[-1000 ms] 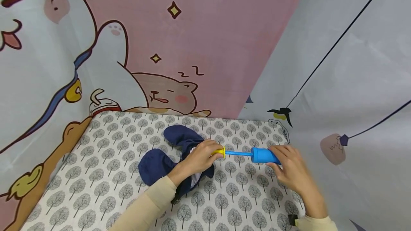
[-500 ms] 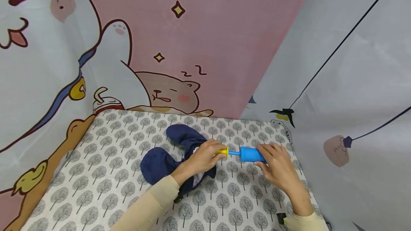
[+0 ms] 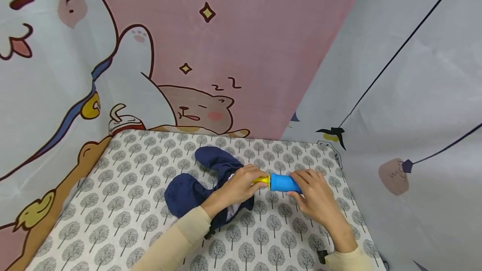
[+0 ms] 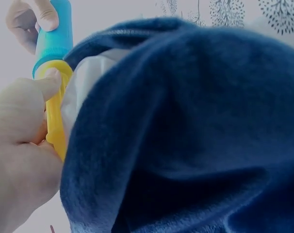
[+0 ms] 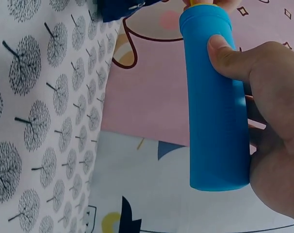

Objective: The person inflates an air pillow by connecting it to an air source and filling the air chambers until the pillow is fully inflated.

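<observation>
Above tree-print cloth (image 3: pixel 124 237), both hands (image 3: pixel 238 186) (image 3: pixel 315 193) grip a blue cylindrical pump (image 3: pixel 283 183) (its handle (image 4: pixel 55 116) yellow).

Pink and white cartoon-print walls (image 3: pixel 271 49) behind tree-patterned cloth (image 3: pixel 124 187).

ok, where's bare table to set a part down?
Bare tree-print cloth: between its left edge and the navy fabric; near side, between left sleeve and right sleeve; back right, beyond the blue cylinder. Crowded: the middle, with the navy fabric, left hand on the yellow handle and right hand gripping the blue cylinder.
</observation>
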Motion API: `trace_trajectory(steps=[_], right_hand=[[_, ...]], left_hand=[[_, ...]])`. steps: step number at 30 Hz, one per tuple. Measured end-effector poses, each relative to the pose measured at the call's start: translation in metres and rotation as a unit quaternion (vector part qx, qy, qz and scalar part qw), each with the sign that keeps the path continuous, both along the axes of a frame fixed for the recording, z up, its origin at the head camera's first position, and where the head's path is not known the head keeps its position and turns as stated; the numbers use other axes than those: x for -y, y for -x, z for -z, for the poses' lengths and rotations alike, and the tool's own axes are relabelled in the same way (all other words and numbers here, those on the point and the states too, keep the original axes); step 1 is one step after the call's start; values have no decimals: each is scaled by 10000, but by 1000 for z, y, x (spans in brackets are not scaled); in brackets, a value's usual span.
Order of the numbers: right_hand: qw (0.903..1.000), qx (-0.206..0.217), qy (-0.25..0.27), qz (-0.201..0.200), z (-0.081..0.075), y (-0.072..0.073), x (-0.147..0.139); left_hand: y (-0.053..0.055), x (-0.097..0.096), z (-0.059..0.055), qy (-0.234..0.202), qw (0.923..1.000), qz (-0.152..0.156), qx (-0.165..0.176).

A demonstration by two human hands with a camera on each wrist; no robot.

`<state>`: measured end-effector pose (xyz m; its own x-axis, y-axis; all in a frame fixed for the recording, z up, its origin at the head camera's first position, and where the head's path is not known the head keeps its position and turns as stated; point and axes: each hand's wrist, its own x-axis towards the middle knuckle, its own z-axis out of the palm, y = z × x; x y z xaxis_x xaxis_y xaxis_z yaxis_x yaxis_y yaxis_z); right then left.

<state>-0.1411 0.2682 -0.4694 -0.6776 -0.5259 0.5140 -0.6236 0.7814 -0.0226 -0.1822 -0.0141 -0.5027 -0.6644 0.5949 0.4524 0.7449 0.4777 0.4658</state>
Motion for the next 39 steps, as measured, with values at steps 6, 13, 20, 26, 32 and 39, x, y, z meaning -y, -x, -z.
trace_trajectory(steps=[6, 13, 20, 26, 32, 39], right_hand=[[9998, -5, 155, 99, -4, -3, -18], [9992, -47, 304, 239, -6, -7, -47], [9970, 211, 577, 468, -8, -10, -75], [9953, 322, 697, 595, -9, -12, -96], [9973, 197, 504, 500, -13, -12, -90], [9992, 12, 218, 341, -12, -8, -65]], left_hand=[[3, 4, -2, -13, 9999, 45, 102], [6, 10, -2, -202, 9997, 81, 140], [9, 14, -1, -256, 9994, 5, 222], [8, 13, 0, -214, 9994, -72, 249], [5, 12, -3, -181, 9995, -53, 247], [7, 10, -3, -247, 9997, 13, 87]])
